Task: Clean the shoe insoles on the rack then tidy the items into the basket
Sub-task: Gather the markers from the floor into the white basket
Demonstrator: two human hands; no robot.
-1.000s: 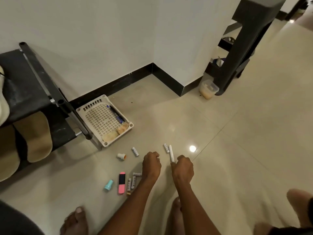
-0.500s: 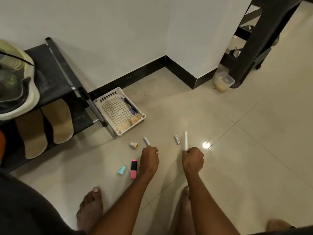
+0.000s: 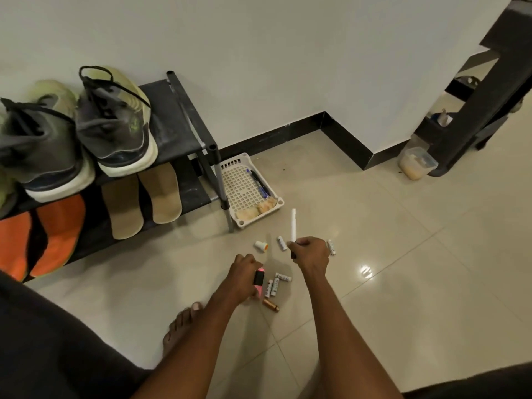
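Right hand (image 3: 309, 251) is curled round the lower end of a white pen (image 3: 293, 224), which stands nearly upright above the floor, just short of the white basket (image 3: 244, 191). Left hand (image 3: 243, 273) is low over the floor with its fingers closed on a pink highlighter (image 3: 259, 283); a cluster of small batteries (image 3: 273, 286) lies just beside it, a copper-coloured one (image 3: 270, 305) nearer the bare foot (image 3: 181, 326). The basket sits against the leg of the shoe rack (image 3: 184, 125), already holding a blue pen (image 3: 260, 182). The tan insoles (image 3: 144, 200) lie on the rack's lower shelf, under the trainers.

Risks, as I judge them: the pen is held only at its tail, so it may tip out of the grip on the way to the basket; a toss could bounce off the rim. The round batteries could roll across the smooth tiles if the left hand brushes them, and the loose white cap (image 3: 261, 245) is easily overlooked or stepped on
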